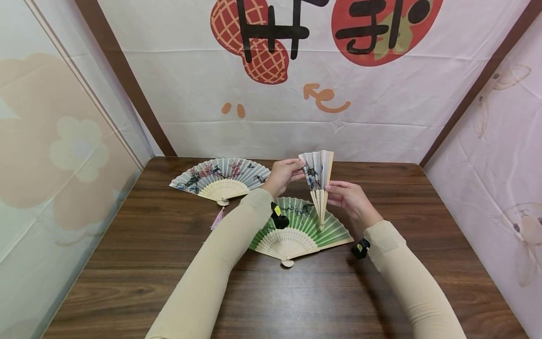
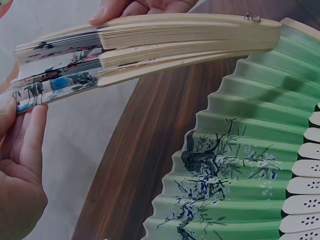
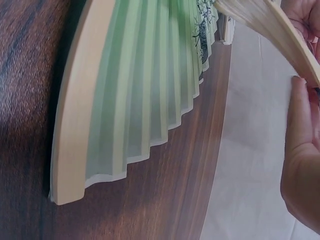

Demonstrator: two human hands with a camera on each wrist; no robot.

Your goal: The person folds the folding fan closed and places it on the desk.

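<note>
A partly folded paper fan (image 1: 318, 172) with a pale floral print and bamboo ribs is held up, pivot end down. My left hand (image 1: 284, 175) pinches its printed edge at the left; in the left wrist view, the thumb (image 2: 6, 112) lies on the outermost fold. On the other side, my right hand (image 1: 348, 197) grips the fan's edge by the bamboo outer stick, between thumb and fingers. The ribs look bunched into a few stacks. Below it, a green folding fan (image 1: 292, 242) lies spread on the table, partly hidden by my left arm.
Another spread fan (image 1: 224, 181), greyish white with pink blossoms, lies at the table's back left with a pink tassel (image 1: 217, 219). The brown wood table (image 1: 296, 301) meets a printed cloth backdrop (image 1: 190, 94) behind, with cloth walls at both sides.
</note>
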